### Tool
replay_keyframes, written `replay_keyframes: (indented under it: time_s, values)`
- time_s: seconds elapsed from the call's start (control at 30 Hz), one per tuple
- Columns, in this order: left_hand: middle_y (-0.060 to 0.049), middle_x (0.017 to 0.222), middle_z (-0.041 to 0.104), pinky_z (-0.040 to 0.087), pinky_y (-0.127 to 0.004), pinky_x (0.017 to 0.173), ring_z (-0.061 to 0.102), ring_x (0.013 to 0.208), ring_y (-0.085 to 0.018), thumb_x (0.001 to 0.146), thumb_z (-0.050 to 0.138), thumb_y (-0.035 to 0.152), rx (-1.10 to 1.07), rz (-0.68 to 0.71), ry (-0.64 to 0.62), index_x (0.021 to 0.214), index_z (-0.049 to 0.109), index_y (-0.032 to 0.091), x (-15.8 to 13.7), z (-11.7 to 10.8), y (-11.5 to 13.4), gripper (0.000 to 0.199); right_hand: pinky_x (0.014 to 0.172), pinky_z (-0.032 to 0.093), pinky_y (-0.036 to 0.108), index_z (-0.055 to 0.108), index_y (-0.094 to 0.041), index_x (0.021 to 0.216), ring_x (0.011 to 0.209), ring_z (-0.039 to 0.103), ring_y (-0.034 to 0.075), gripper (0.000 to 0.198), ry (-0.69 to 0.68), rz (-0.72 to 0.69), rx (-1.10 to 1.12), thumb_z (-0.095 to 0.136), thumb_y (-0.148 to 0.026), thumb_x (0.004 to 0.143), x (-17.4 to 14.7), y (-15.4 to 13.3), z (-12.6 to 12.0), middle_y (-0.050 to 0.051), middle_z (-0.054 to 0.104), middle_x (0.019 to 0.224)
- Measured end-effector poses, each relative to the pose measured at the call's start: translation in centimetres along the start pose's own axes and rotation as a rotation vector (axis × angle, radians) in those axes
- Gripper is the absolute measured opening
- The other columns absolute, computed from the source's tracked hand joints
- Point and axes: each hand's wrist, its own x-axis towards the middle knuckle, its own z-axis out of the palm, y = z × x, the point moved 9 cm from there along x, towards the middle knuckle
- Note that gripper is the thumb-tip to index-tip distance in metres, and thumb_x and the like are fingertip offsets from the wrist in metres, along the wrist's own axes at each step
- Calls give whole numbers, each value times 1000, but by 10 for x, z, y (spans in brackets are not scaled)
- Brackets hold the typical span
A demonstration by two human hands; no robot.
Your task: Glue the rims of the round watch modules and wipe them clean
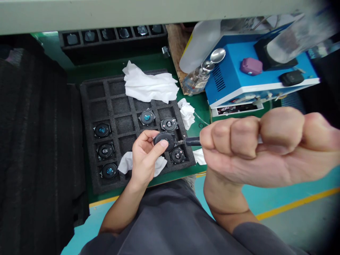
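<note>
My left hand (145,156) pinches a round black watch (165,141) between thumb and fingers, just above the foam tray (122,102). In a closed fist, my right hand (247,145) grips a black-handled screwdriver (192,141). Its thin metal tip points left at the watch's edge; whether they touch I cannot tell. Below the held watch, another watch (177,155) lies in the tray, and one more watch (169,124) sits above it. Several other watches, among them a lit one (147,117), rest in tray pockets. Under my left hand lies a white wipe (160,165).
A white cloth (150,85) covers the tray's top right, with crumpled tissue (186,113) beside it. Farther right stand a glass pump bottle (198,78), a white bottle (200,46) and a blue machine (233,71). Black foam (34,141) is stacked at left; a shelf edge (132,14) crosses above.
</note>
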Motion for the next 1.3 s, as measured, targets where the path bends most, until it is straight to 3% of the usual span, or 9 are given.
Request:
replay_keyframes:
  time_s: [0.67, 0.8, 0.87, 0.93, 1.0, 1.1, 1.2, 1.3]
  values:
    - [0, 80, 70, 52, -23, 71, 63, 72, -11, 65, 94, 29, -4, -1, -4, 87, 71, 20, 0, 0, 0, 32, 47, 30, 33, 16, -21, 57, 41, 18, 13, 61, 32, 13, -41, 50, -43, 102, 2, 1, 3, -5, 21, 44]
    - [0, 80, 70, 52, -22, 72, 63, 73, -11, 65, 94, 28, -12, 0, 0, 86, 72, 20, 0, 1, 0, 32, 46, 29, 33, 19, -21, 54, 41, 19, 13, 64, 7, 61, -43, 59, -45, 98, 2, 2, 0, -5, 20, 42]
    - [0, 80, 71, 52, -22, 71, 63, 72, -11, 64, 95, 29, -9, -2, 2, 86, 72, 20, 0, 1, 0, 33, 45, 28, 33, 26, -21, 53, 41, 16, 12, 61, 85, 12, -52, 68, -41, 93, 3, -7, -10, -6, 19, 42]
    - [0, 79, 71, 52, -23, 71, 64, 71, -11, 64, 95, 29, -6, -9, 2, 86, 72, 20, 1, 0, 0, 33, 46, 28, 31, 35, -23, 56, 41, 17, 10, 51, 226, -143, -53, 74, -34, 88, 3, -29, -28, -7, 22, 46]
    - [0, 80, 72, 53, -23, 72, 64, 72, -11, 64, 95, 28, -11, -13, 3, 87, 72, 20, 2, 0, 0, 33, 50, 34, 29, 43, -24, 60, 43, 28, 9, 40, 307, -309, -50, 72, -31, 87, 3, -52, -44, -7, 32, 52]
    - [-2, 86, 75, 54, -23, 77, 67, 77, -12, 66, 94, 28, -22, 1, 12, 95, 76, 20, 5, -2, 2, 35, 65, 48, 31, 51, -24, 64, 56, 49, 12, 33, 344, -431, -122, 65, -34, 92, 8, -63, -67, -5, 49, 61]
    - [-4, 92, 76, 55, -24, 81, 68, 82, -14, 68, 92, 31, 8, 15, 16, 102, 79, 19, 9, -2, 4, 38, 75, 53, 32, 58, -26, 75, 65, 56, 13, 29, 428, -507, -251, 64, -46, 95, 9, -46, -98, -4, 54, 70]
    - [-5, 92, 76, 55, -23, 78, 68, 82, -14, 69, 91, 32, 35, 24, 17, 97, 80, 18, 11, 0, 7, 33, 84, 56, 38, 53, -28, 83, 71, 59, 15, 38, 429, -445, -389, 59, -63, 94, 16, -1, -120, -3, 52, 74]
